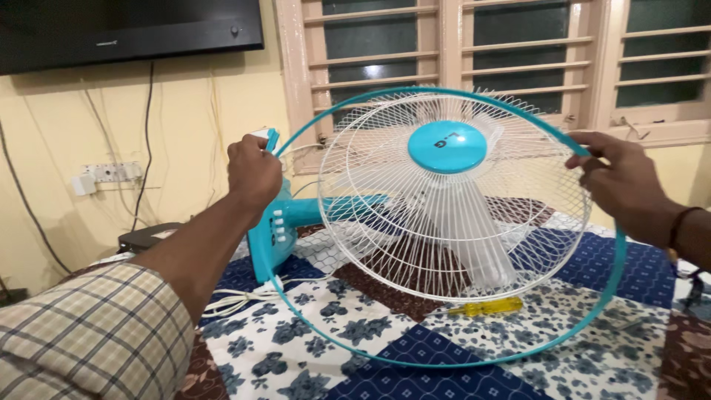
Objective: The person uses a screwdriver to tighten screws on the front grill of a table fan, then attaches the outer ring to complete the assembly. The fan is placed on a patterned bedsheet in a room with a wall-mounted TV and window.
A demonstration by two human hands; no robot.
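A table fan lies on a patchwork bedspread (348,333). Its white wire front grille (415,244) has a turquoise centre cap (446,147). A thin turquoise rim ring (600,296) circles the grille, hanging loose and wider than it at the bottom. My left hand (253,172) grips the ring's upper left end, by its clasp (272,139). My right hand (618,181) pinches the ring at the upper right. The fan's turquoise base (268,241) stands on edge behind my left arm. White blades show through the wires.
A yellow-handled screwdriver (489,306) lies on the bedspread under the grille. A white power cord (237,300) trails by the base. Behind are a louvred window (518,59), a wall-mounted screen (126,30), a switch panel (111,172) and a dark box (148,237).
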